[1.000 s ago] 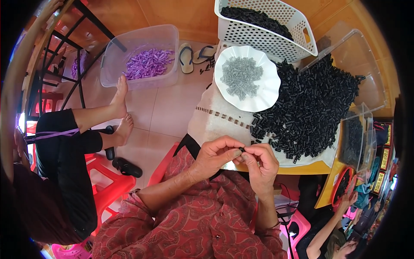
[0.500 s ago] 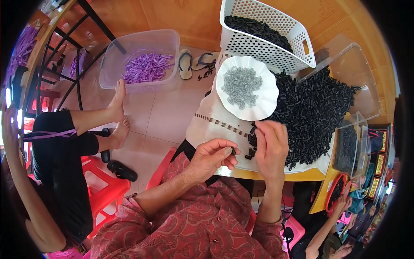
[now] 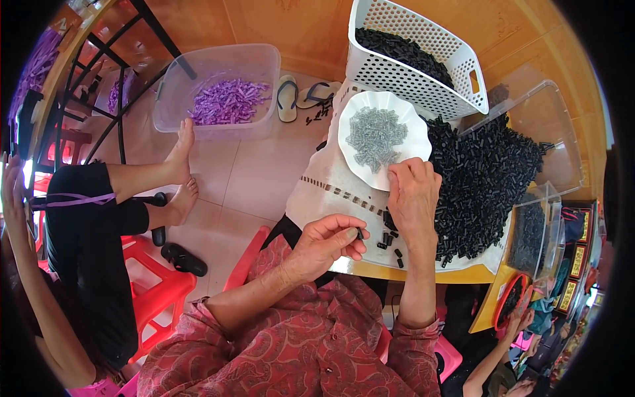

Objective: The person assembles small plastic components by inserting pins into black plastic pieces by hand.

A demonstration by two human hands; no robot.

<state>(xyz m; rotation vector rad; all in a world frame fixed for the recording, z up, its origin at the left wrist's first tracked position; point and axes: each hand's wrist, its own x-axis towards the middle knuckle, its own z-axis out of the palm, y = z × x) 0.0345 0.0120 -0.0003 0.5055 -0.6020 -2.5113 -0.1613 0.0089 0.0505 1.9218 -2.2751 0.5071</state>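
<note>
My left hand (image 3: 327, 246) pinches a small black plastic piece (image 3: 359, 233) between thumb and fingers, just off the table's near edge. My right hand (image 3: 413, 198) is at the near rim of a white wavy-edged plate (image 3: 419, 142), its fingers bent and drawn together; what they hold, if anything, is hidden. On the plate lies a heap of small clear pieces (image 3: 377, 135). A large pile of short black plastic pieces (image 3: 486, 192) spreads to the right of the plate. Several loose black pieces (image 3: 385, 238) lie on the cloth beside my right wrist.
Behind the plate stands a white perforated basket (image 3: 423, 76) of black pieces. Clear bins (image 3: 532, 218) stand at the right. On the floor at the left are a clear tub (image 3: 215, 132) of purple pieces, sandals (image 3: 287, 99) and a red stool (image 3: 162, 274). Another person's legs (image 3: 142, 188) extend there.
My right hand has moved away from me, from above the loose black pieces to the plate's near rim. My left hand keeps its place and its black piece. The view has shifted slightly.
</note>
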